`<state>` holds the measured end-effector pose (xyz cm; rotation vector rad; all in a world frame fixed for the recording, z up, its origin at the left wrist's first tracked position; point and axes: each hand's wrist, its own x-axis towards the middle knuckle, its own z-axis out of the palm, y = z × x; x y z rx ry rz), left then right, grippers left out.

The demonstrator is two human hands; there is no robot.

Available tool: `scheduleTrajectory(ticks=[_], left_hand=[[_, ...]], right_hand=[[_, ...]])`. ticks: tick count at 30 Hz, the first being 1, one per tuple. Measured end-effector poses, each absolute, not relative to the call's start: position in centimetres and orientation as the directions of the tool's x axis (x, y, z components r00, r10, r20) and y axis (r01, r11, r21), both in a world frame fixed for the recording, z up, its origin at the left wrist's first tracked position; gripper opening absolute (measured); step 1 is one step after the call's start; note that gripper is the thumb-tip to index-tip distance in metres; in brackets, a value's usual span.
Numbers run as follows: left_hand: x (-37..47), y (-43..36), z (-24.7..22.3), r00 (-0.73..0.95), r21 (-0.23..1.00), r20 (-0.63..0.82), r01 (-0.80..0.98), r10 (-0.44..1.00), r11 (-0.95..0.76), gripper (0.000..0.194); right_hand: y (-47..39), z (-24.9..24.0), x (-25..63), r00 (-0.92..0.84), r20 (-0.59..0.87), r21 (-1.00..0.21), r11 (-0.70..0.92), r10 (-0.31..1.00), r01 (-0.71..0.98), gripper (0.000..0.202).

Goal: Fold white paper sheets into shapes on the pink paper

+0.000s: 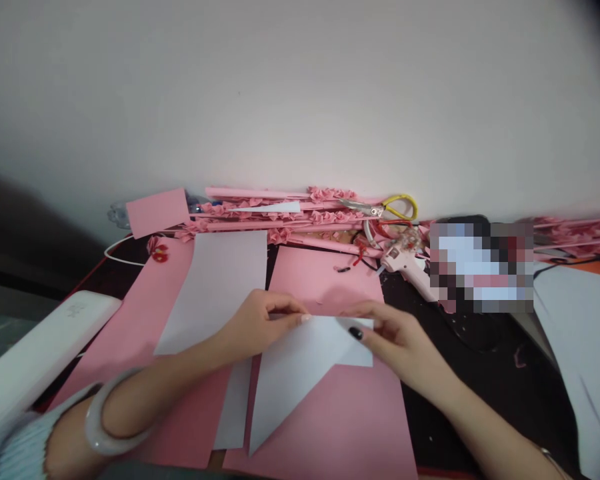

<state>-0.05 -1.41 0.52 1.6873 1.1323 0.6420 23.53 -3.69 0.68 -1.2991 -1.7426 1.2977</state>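
A folded white paper (300, 367) lies over a pink sheet (365, 413) at the centre of the table. At its upper left edge, my left hand (265, 323) pinches the paper between thumb and fingers. My right hand (390, 333) grips the upper right corner, with the dark-nailed thumb on top of the paper. Another white sheet (220, 280) lies on a second pink sheet (175, 420), partly under my left forearm.
Pink paper flower stems (280, 223) line the wall, with yellow-handled scissors (400, 207) on them. A pink glue gun (413, 273) lies beside a blurred-out device (480, 267). A white case (50, 353) is at the left, white sheets (580, 347) at the right.
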Motion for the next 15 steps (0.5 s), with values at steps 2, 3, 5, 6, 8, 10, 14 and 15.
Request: scheduleTrajectory(ticks=[2,3,5,6,8,10,14,15], left_hand=[[0.4,-1.8,0.6,0.504,0.931,-0.099,0.350,0.858,-0.099,0.016],[0.6,-1.9,0.6,0.537,0.936,-0.107,0.339,0.837,-0.097,0.017],[0.8,-2.1,0.8,0.574,0.936,-0.127,0.339,0.809,-0.093,0.019],[0.8,-2.1,0.9,0.577,0.934,-0.136,0.345,0.805,-0.089,0.019],[0.5,-1.9,1.0,0.562,0.928,-0.143,0.363,0.815,-0.088,0.020],[0.0,-1.5,0.8,0.524,0.919,-0.132,0.383,0.841,-0.094,0.020],[-1.0,-0.3,0.0,0.426,0.928,-0.112,0.367,0.898,-0.058,0.021],[-1.1,-0.1,-0.2,0.381,0.937,-0.103,0.348,0.919,-0.039,0.023]], right_hand=[[-4.3,0.6,22.5,-0.405,-0.129,-0.902,0.062,0.905,0.426,0.017],[-4.5,0.5,22.2,-0.419,-0.133,-0.889,0.079,0.898,0.451,0.019],[-4.6,0.5,22.1,-0.424,-0.115,-0.877,0.108,0.898,0.469,0.021],[-4.5,0.5,22.3,-0.417,-0.106,-0.875,0.115,0.903,0.471,0.021],[-4.2,0.5,22.9,-0.383,-0.103,-0.873,0.101,0.918,0.477,0.021],[-3.8,0.7,23.7,-0.335,-0.118,-0.881,0.058,0.935,0.469,0.022],[-3.0,0.9,25.7,-0.194,-0.134,-0.904,-0.040,0.972,0.425,0.021],[-2.8,0.9,26.2,-0.123,-0.122,-0.913,-0.062,0.985,0.403,0.020]])
